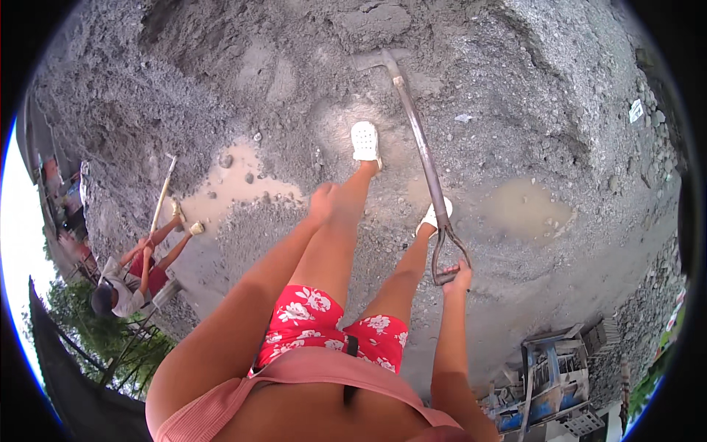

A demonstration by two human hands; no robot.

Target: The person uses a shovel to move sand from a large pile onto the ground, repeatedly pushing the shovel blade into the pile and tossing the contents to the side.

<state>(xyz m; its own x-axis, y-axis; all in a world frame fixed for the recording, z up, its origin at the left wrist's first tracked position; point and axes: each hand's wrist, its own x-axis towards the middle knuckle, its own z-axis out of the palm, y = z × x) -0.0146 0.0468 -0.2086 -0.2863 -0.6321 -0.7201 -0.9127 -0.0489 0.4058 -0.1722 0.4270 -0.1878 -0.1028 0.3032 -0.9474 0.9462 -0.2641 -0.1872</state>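
My right grip (458, 275) is wrapped around the D-shaped handle at the top of the shovel (420, 140), fingers curled shut over the crossbar so the tool hangs from that one hold. I read that as a carrying or steadying hold rather than a digging one, since only the top end is gripped and nothing is on the shaft lower down. From the handle the metal shaft runs up and away across the picture to the blade (374, 59), which lies flat on the grey sand and gravel mix (243, 66), its edge touching the heap.

My left grip (322, 199) is held out in front over the ground, close to my left leg and touching no tool. The fingers look loosely folded in, but at this angle I cannot tell for certain whether they are apart or closed.

Beneath me my two feet in white clogs (366, 140) stand on damp, packed ground, one on either side of the shaft's line, the right one just beside the handle. Shallow muddy puddles (526, 210) sit to either side, where the ground dips.

Well apart at the left, another person (129, 283) is bent over a long-handled tool (162, 195) by the water. At lower right stands a stack of worn blue metal frames (552, 383).
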